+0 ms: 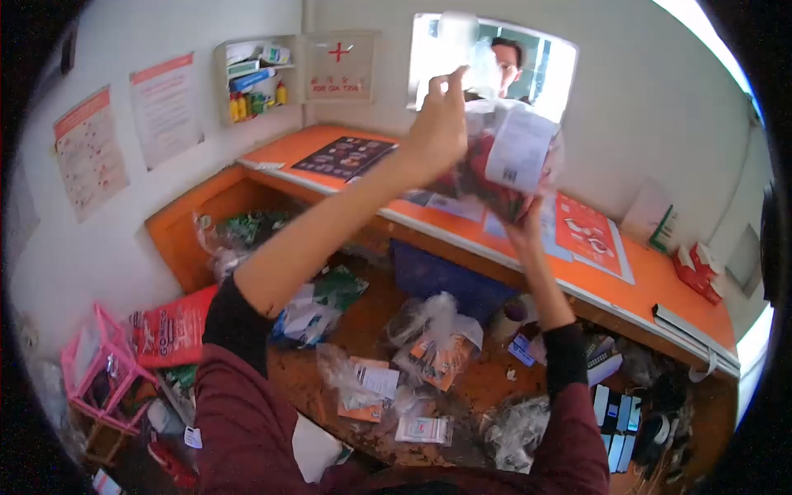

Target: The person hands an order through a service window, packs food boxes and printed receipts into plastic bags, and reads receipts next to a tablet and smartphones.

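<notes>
A clear plastic bag with red contents and a white printed label [521, 148] is held up in front of the wall opening. My left hand [441, 120] is raised at the bag's upper left, its fingers pinched together at the pale, blurred plastic top. Under the bag, my right hand [528, 227] supports its lower end, with the fingers partly hidden behind it. The bag is above the orange counter [660, 289] and touches neither counter nor wall.
A person [506, 62] stands beyond the opening. Below the counter, a brown surface [301, 375] holds plastic-wrapped packets [437, 355] and a blue bin [445, 280]. An open first aid cabinet [256, 78] hangs at left. A pink frame [103, 367] stands lower left.
</notes>
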Motion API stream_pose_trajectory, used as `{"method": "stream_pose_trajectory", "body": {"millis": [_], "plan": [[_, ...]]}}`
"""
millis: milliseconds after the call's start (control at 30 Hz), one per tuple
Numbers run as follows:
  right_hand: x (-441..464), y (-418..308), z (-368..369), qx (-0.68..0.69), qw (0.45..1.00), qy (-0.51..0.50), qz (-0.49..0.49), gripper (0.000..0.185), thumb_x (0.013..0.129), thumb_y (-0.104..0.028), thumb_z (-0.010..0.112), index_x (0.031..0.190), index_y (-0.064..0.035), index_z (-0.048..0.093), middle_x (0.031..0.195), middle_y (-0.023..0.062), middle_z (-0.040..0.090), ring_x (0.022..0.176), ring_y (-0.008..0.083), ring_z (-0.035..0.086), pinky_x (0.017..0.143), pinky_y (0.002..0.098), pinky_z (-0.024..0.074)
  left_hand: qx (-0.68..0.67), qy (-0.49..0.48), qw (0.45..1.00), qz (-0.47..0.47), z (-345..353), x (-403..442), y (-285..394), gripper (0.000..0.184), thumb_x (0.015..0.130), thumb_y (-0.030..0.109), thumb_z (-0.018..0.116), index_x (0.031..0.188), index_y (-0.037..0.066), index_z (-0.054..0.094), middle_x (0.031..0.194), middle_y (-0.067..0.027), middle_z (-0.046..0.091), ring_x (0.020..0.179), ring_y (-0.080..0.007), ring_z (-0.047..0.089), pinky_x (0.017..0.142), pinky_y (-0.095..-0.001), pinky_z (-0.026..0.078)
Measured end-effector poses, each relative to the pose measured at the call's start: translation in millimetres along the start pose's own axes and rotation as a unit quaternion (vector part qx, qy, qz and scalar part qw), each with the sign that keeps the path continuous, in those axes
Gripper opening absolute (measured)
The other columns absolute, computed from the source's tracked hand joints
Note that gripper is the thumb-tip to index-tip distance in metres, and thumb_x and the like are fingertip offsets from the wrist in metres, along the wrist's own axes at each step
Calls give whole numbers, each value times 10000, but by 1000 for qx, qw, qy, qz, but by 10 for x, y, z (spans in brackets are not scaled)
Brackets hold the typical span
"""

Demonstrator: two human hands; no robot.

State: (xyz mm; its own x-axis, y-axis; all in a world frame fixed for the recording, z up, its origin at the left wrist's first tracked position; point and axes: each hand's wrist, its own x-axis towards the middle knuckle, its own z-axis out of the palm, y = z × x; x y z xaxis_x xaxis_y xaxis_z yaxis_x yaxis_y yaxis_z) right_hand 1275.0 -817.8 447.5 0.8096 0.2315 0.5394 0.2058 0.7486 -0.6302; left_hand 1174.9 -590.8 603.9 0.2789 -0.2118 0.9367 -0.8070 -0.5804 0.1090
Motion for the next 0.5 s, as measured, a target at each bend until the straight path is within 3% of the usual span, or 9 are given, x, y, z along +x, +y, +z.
{"method": "stream_pose_trajectory", "body": {"millis": [33,67,133,200,267,333,400,467,500], "plan": [[99,-23,-128,8,1000,11,20,877,698,-711,394,1332,-125,238,1313,168,337,1176,362,366,936,561,334,4,17,999,28,-50,-242,113,514,723,-91,407,1218,-37,283,1039,-260,400,967,-435,431,862,-439,376],[118,-19,-227,-8,999,28,33,861,710,-700,391,1323,-112,251,1300,168,356,1170,363,373,936,561,334,-15,-31,999,15,-157,-539,194,530,762,13,502,1238,-33,274,1139,-255,386,1080,-400,408,961,-412,311],[153,-65,-358,-56,993,72,78,794,752,-660,384,1302,-96,280,1287,164,374,1166,361,377,938,560,333,-14,-134,991,3,-498,-1161,506,521,766,7,509,1237,-24,289,1163,-227,390,1096,-368,406,954,-403,316],[55,-89,-240,-86,984,108,115,695,809,-589,379,1277,-81,307,1279,173,377,1165,353,379,938,559,335,3,-260,958,-121,-836,-1835,789,479,788,30,506,1238,19,340,1097,-192,485,996,-310,512,871,-375,403],[15,-155,-158,-60,977,111,174,591,849,-480,421,1261,-66,331,1265,150,401,1155,303,393,962,516,330,23,-365,884,-290,-1169,-2541,993,416,811,52,489,1215,56,390,960,-157,559,899,-283,565,802,-371,445],[1,-234,-508,-128,947,35,293,460,881,-325,405,1244,-46,361,1262,96,427,1136,220,413,997,404,303,38,-337,776,-532,-1451,-3423,1255,353,827,79,481,1175,64,429,892,-132,585,867,-278,576,772,-363,455],[-87,-347,-968,-315,861,-163,365,343,923,-152,293,1218,-11,397,1267,59,435,1114,140,431,1016,269,265,125,-281,730,-610,-1722,-4321,1757,288,850,106,447,1132,47,445,895,-142,588,873,-283,571,761,-373,460],[-618,-273,-158,-253,925,-97,265,369,915,-217,317,1228,-39,400,1304,82,393,1161,130,404,1032,351,267,253,-328,618,-668,-1879,-5169,2546,276,849,172,431,1097,56,465,878,-171,583,887,-323,546,772,-396,436],[-913,-55,212,-231,918,-129,294,369,915,-217,317,1228,-39,400,1304,82,393,1161,130,404,1032,351,267,272,-380,534,-704,-1911,-5378,3036,257,839,182,431,1049,49,494,863,-175,582,857,-332,552,756,-413,437]]}}
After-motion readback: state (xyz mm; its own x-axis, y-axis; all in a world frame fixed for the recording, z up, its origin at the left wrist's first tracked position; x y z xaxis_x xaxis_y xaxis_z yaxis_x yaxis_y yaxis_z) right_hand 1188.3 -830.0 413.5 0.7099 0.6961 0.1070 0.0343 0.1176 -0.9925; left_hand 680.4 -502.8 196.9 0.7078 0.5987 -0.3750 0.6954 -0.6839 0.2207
